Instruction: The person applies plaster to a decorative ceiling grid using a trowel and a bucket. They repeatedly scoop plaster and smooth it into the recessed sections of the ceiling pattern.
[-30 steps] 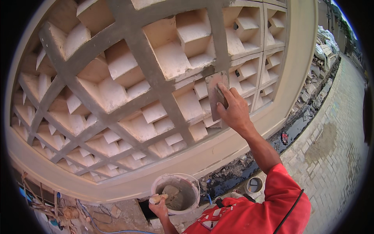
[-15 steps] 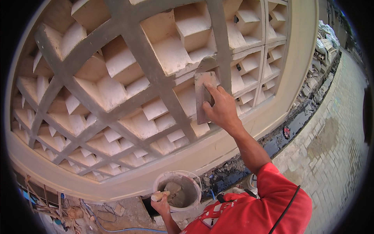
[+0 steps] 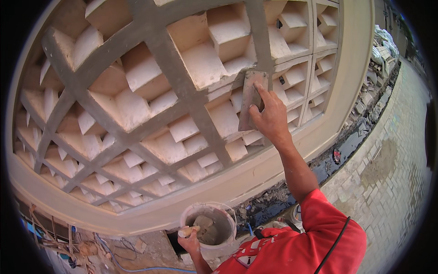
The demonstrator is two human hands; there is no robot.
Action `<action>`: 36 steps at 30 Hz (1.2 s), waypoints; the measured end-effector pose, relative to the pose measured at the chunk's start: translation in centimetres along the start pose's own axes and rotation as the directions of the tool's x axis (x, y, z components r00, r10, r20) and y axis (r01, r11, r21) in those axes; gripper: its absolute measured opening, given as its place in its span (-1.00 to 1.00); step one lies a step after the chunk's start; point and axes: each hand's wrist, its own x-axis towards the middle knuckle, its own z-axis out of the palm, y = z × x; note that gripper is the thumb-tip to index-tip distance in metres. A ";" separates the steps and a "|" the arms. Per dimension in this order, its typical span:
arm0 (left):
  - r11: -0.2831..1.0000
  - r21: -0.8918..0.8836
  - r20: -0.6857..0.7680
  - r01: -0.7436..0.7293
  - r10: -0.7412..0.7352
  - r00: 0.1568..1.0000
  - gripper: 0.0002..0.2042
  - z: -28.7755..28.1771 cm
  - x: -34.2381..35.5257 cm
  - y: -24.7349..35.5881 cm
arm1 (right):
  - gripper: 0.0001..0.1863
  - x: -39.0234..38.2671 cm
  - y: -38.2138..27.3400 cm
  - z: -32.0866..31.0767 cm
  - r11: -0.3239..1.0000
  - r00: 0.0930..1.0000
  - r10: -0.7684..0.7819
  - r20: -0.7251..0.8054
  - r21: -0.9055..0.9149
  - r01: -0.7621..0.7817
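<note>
Along latticed wall [image 3: 191, 98], clasping flat float [image 3: 251, 93] over its ribs in right grip [image 3: 273, 118]; clenching pale handle [image 3: 185, 232] at bucket [image 3: 226, 223] in left grip [image 3: 190, 245]. Probably needing light, even pressure, keeping float level.

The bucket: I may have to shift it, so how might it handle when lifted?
Probably heavy: the bucket holds what looks like grey mortar. Its round, unsagging shape suggests stiffness. The mortar sits heaped and might shift if tilted.

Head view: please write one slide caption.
Right hand holds a rectangular trowel at a lattice wall; left hand, a pale handle at a mortar bucket.
</note>
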 end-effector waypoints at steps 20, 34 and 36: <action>0.996 0.092 0.044 0.012 -0.016 0.999 -0.73 1.0 -0.1 1.4 | -0.41 -3.3 -4.7 2.4 0.969 0.976 0.039 0.213 0.231 -0.089; 0.998 0.047 0.040 0.053 -0.055 0.998 -0.74 -0.2 -0.2 -0.3 | -0.70 4.7 1.0 -7.5 0.152 0.893 0.059 0.446 0.880 -0.449; 0.999 0.035 0.023 0.036 -0.037 0.999 -0.73 -0.2 -0.1 -0.5 | -0.72 5.6 1.2 -7.3 0.206 0.877 0.081 0.474 0.853 -0.480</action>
